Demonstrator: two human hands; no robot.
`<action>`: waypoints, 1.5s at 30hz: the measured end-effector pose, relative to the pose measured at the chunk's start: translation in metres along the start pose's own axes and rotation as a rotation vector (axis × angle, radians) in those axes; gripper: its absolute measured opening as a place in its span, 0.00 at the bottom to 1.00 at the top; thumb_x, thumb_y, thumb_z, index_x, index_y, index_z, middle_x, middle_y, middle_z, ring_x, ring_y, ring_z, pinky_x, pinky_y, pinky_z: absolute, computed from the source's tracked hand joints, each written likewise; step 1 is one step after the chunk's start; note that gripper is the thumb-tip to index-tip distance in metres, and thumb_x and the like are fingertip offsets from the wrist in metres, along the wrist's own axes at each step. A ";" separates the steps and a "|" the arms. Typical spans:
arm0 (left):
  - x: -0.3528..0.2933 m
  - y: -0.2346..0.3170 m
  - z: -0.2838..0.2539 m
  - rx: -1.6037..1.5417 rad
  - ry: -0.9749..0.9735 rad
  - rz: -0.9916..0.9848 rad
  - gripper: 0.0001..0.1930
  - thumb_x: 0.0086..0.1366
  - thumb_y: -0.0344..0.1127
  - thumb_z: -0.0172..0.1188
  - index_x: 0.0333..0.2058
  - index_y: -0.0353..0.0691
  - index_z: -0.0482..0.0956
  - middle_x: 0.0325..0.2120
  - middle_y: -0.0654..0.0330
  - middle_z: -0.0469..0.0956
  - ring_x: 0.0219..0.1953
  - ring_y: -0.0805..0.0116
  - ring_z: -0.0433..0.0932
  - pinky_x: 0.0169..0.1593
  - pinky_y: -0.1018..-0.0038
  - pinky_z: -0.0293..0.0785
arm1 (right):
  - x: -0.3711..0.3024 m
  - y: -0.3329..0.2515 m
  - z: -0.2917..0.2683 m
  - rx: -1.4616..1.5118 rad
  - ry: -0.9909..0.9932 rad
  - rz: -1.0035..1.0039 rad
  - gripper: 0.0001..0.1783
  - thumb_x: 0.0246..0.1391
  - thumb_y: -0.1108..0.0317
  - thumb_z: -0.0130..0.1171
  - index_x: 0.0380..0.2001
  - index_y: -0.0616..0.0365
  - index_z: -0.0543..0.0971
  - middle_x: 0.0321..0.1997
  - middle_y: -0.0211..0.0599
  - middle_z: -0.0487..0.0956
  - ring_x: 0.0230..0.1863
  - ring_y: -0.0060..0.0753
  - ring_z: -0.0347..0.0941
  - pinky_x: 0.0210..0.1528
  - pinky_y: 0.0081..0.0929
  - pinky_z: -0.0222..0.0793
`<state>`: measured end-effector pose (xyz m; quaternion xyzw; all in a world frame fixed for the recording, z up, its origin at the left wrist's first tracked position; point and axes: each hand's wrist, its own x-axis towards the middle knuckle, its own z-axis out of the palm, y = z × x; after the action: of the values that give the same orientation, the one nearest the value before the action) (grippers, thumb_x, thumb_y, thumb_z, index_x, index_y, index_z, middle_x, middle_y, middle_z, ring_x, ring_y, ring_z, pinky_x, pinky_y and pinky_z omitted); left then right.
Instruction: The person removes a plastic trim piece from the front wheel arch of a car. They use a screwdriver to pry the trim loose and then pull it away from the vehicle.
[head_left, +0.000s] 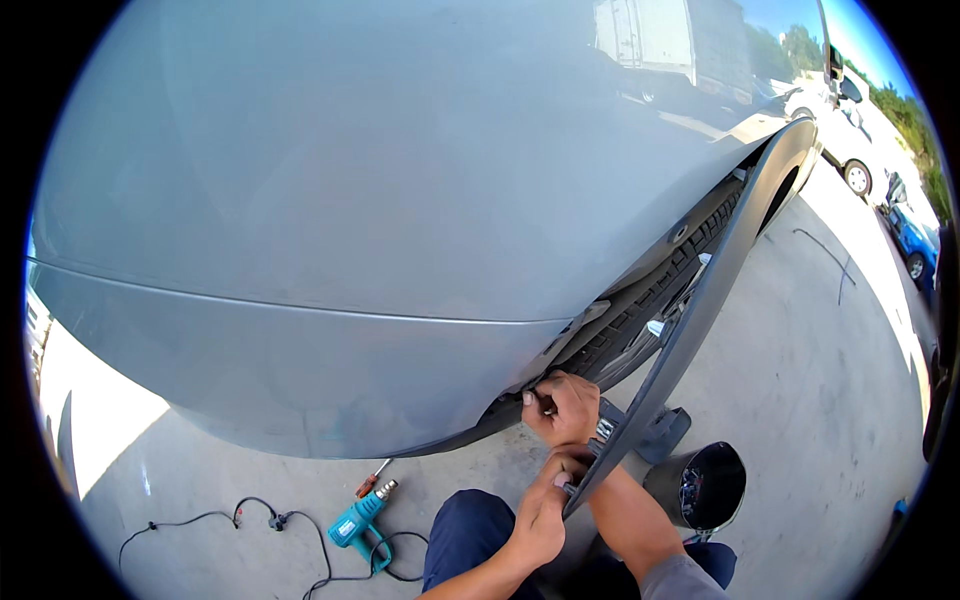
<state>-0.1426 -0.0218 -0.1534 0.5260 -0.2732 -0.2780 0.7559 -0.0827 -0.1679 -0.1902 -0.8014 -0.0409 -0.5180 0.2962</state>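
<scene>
A long dark grey wheel arch trim [725, 265] stands away from the silver-grey body panel [330, 200] of a vehicle, its upper end still against the arch. My left hand [545, 510] is closed around the lower end of this trim. Behind the trim, my right arm reaches up to the panel's lower edge. There my right hand [565, 405] is closed in a pinch at the dark arch edge, and what its fingers hold is hidden. Pale clips [656, 327] show along the trim's inner side. The tyre [630, 320] is partly visible in the gap.
On the concrete floor lie a teal heat gun [360, 525] with a black cable [322, 545] and a screwdriver [372, 480]. A black bucket [735, 490] holding small dark items stands right of my arms. Farther right are a thin bent rod [825, 248] and parked cars.
</scene>
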 end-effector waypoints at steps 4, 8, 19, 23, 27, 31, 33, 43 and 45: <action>0.005 0.004 -0.003 0.065 0.067 -0.045 0.18 0.73 0.38 0.35 0.37 0.32 0.72 0.44 0.52 0.70 0.46 0.63 0.68 0.53 0.71 0.62 | 0.000 0.015 -0.015 0.082 -0.082 -0.002 0.11 0.45 0.76 0.65 0.25 0.57 0.71 0.15 0.32 0.69 0.13 0.33 0.64 0.18 0.28 0.61; 0.007 -0.012 -0.007 0.111 0.071 0.012 0.19 0.73 0.42 0.34 0.42 0.31 0.69 0.41 0.55 0.71 0.44 0.65 0.68 0.54 0.72 0.63 | -0.021 0.025 -0.018 0.171 -0.175 0.144 0.09 0.48 0.77 0.63 0.27 0.58 0.71 0.19 0.36 0.70 0.16 0.34 0.66 0.20 0.27 0.63; 0.001 -0.007 -0.016 -0.005 0.089 -0.020 0.24 0.74 0.41 0.37 0.55 0.26 0.72 0.47 0.57 0.78 0.49 0.69 0.73 0.54 0.77 0.67 | -0.024 0.011 0.002 0.176 -0.053 0.192 0.15 0.48 0.71 0.72 0.36 0.60 0.77 0.32 0.41 0.79 0.26 0.27 0.77 0.28 0.24 0.73; 0.002 -0.011 -0.016 0.206 0.066 0.002 0.22 0.75 0.44 0.36 0.49 0.29 0.71 0.49 0.54 0.75 0.49 0.66 0.71 0.54 0.73 0.65 | -0.046 0.025 0.002 0.232 -0.030 0.226 0.14 0.49 0.74 0.71 0.38 0.62 0.77 0.37 0.41 0.79 0.27 0.28 0.78 0.27 0.23 0.74; -0.007 -0.033 -0.034 -0.034 0.111 0.058 0.24 0.75 0.42 0.42 0.61 0.28 0.67 0.56 0.51 0.73 0.59 0.59 0.72 0.62 0.68 0.65 | -0.085 0.041 -0.019 0.625 0.049 0.773 0.12 0.56 0.79 0.63 0.42 0.62 0.74 0.34 0.30 0.77 0.30 0.19 0.74 0.32 0.19 0.71; -0.006 -0.050 -0.048 -0.246 0.186 0.045 0.28 0.73 0.41 0.48 0.67 0.33 0.59 0.65 0.50 0.64 0.65 0.52 0.66 0.68 0.58 0.61 | -0.231 0.100 -0.047 0.581 0.400 1.601 0.03 0.57 0.74 0.57 0.34 0.62 0.75 0.22 0.28 0.73 0.20 0.18 0.67 0.22 0.22 0.65; -0.005 -0.047 -0.052 -0.248 0.256 0.004 0.30 0.73 0.45 0.47 0.67 0.34 0.58 0.64 0.49 0.64 0.64 0.48 0.66 0.68 0.53 0.61 | -0.303 0.096 -0.054 0.526 0.455 1.905 0.03 0.58 0.72 0.57 0.33 0.61 0.76 0.23 0.29 0.74 0.20 0.21 0.68 0.21 0.25 0.66; 0.033 -0.023 -0.027 -0.250 0.035 0.143 0.34 0.71 0.57 0.43 0.63 0.33 0.64 0.52 0.45 0.73 0.54 0.46 0.70 0.61 0.52 0.64 | -0.403 0.093 0.012 0.388 0.194 1.905 0.09 0.57 0.73 0.62 0.40 0.64 0.81 0.29 0.36 0.82 0.25 0.25 0.78 0.22 0.23 0.71; 0.038 -0.024 -0.026 -0.237 -0.008 0.164 0.33 0.71 0.56 0.44 0.63 0.34 0.65 0.52 0.46 0.73 0.55 0.47 0.69 0.61 0.52 0.63 | -0.410 0.099 0.016 0.366 0.232 1.912 0.10 0.57 0.72 0.63 0.41 0.64 0.81 0.30 0.35 0.83 0.27 0.25 0.79 0.22 0.24 0.71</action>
<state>-0.1009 -0.0393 -0.1796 0.4076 -0.2837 -0.2476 0.8319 -0.2213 -0.1420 -0.5880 -0.3825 0.5751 -0.1207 0.7130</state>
